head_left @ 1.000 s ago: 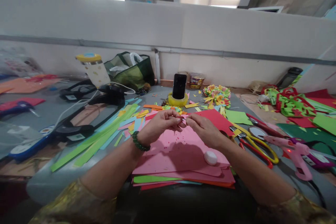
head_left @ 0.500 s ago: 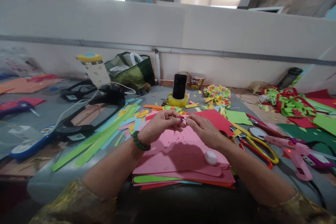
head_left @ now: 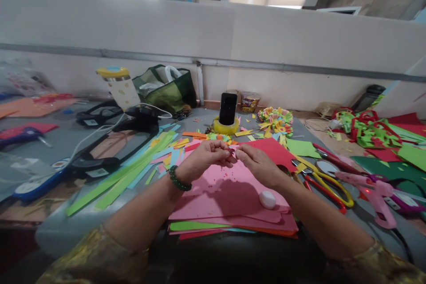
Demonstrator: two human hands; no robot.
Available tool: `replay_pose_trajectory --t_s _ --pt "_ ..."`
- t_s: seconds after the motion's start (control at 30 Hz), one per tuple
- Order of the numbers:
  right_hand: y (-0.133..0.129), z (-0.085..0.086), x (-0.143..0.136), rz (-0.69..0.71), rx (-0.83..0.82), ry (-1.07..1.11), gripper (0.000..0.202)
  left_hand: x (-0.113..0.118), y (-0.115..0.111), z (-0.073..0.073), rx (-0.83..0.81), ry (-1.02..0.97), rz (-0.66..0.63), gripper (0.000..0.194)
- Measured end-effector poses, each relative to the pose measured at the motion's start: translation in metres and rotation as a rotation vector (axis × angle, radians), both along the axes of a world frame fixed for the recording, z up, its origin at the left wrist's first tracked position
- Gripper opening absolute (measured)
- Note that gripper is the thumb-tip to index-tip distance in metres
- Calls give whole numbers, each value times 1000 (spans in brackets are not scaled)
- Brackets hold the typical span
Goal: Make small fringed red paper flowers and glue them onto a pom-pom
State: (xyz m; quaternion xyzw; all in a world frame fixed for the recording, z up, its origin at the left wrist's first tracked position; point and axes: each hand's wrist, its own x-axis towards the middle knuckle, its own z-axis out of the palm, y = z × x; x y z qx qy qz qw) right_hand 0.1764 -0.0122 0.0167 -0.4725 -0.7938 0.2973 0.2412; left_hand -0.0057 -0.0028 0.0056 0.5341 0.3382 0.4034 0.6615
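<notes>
Both hands meet above a stack of pink paper [head_left: 213, 204]. My left hand [head_left: 211, 156], with a green bead bracelet [head_left: 178, 179] at the wrist, is closed in a pinch on something small and dark red that I cannot make out. Close beside it, my right hand [head_left: 258, 163] is pinched too; what its fingertips hold is hidden. Tiny red bits lie scattered on the pink paper below the fingers. A round white lid-like object [head_left: 267, 199] sits on the paper at the right. Behind the hands a phone [head_left: 228, 108] stands in a yellow ring holder [head_left: 225, 128].
Green paper strips [head_left: 133, 173] lie at the left, near a yellow-lidded cup [head_left: 120, 88]. Yellow-handled scissors [head_left: 333, 186] and a pink glue gun [head_left: 372, 193] with a lit red light are at the right. Red paper [head_left: 273, 153] lies behind my right hand.
</notes>
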Motion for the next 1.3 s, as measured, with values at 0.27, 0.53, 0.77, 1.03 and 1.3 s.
replay_pose_trajectory --t_s 0.27,0.53,0.77,1.03,1.3 --pt "0 -1 0 -2 25 0 31 0 -1 1 2 12 12 24" --pt "0 -2 1 2 26 -1 32 -1 -1 2 7 17 19 25" --pt "4 5 8 8 -1 65 47 -5 0 6 -28 -35 65 36" --pt "3 3 8 62 -21 62 45 -5 0 5 -2 -27 53 35" --pt "3 2 7 66 0 23 46 -3 -1 5 9 -4 56 33"
